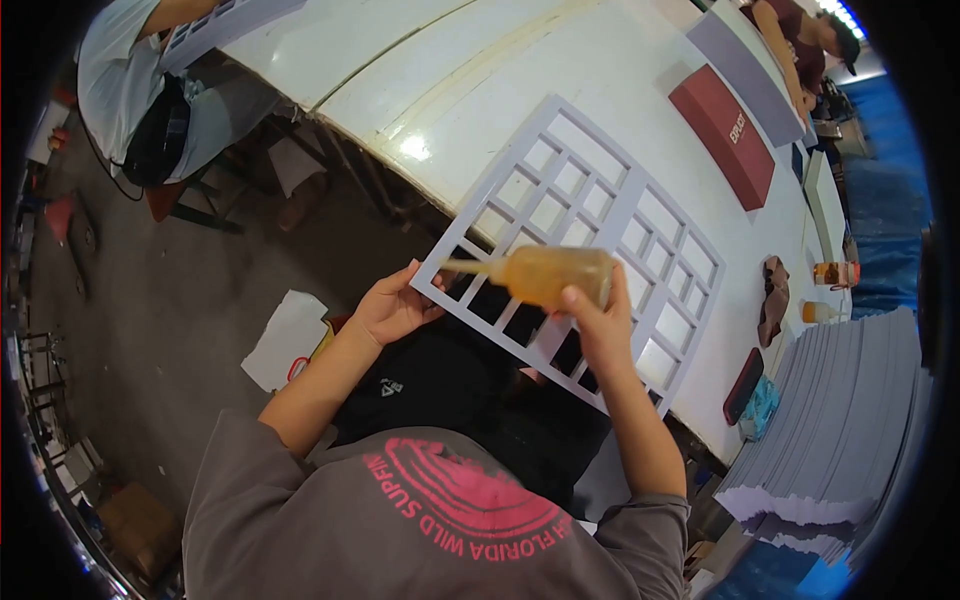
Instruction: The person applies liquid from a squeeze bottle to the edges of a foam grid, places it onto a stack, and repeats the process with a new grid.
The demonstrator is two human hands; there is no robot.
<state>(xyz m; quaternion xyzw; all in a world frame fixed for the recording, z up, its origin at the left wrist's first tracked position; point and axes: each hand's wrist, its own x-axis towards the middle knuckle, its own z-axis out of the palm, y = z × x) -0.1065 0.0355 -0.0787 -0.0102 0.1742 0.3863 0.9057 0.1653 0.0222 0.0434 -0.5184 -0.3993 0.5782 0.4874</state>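
Note:
A pale lilac frame [625,215] with many rectangular openings lies tilted across the table's near edge, its lower part overhanging the lap. My left hand [392,308] grips its left corner, fingers partly under the frame. In my right hand [600,318] is a clear squeeze bottle [556,276] of amber liquid, held sideways over the frame. The bottle's thin nozzle points left, close to the corner by my left hand; whether it touches the frame I cannot tell.
The white table [440,110] holds a dark red box [724,135], a brown cloth [773,300] and a dark phone [743,385]. A tall stack of grey sheets [830,420] stands at right. One person sits at upper left, another is at upper right.

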